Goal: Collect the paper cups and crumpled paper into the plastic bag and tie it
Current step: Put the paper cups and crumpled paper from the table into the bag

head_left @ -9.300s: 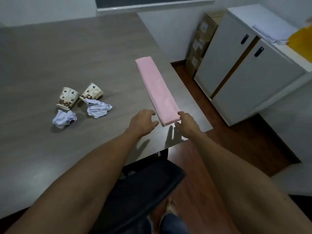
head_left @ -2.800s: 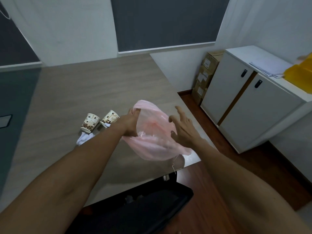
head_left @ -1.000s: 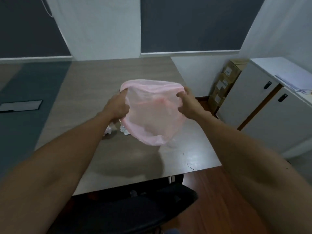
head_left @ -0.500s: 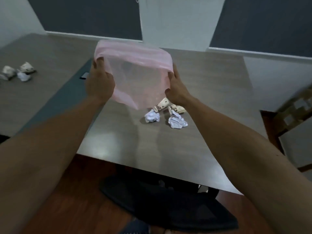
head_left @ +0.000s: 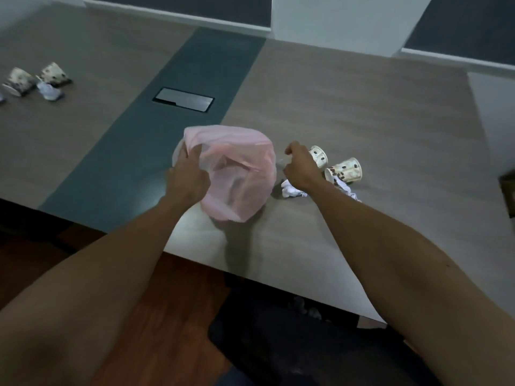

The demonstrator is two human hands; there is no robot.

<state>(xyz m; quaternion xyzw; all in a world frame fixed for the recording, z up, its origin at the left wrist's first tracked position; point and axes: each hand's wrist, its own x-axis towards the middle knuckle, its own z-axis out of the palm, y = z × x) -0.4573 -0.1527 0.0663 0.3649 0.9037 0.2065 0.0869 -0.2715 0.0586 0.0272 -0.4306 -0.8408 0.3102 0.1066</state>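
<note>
On the conference table (head_left: 362,112), a plastic bag (head_left: 239,174) sits left of two paper cups (head_left: 344,169) lying on their sides, crumpled paper (head_left: 291,190) in front of them; more cups (head_left: 19,80) lie far left.

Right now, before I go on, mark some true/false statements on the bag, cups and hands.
1. The left hand holds the pink plastic bag. True.
2. Both nearby paper cups are already in the bag. False: they lie on the table, beside it.
3. The right hand is by those cups, fingers curled. True.
4. The bag is tied. False: its mouth is open.
5. More cups lie far left. True.
</note>
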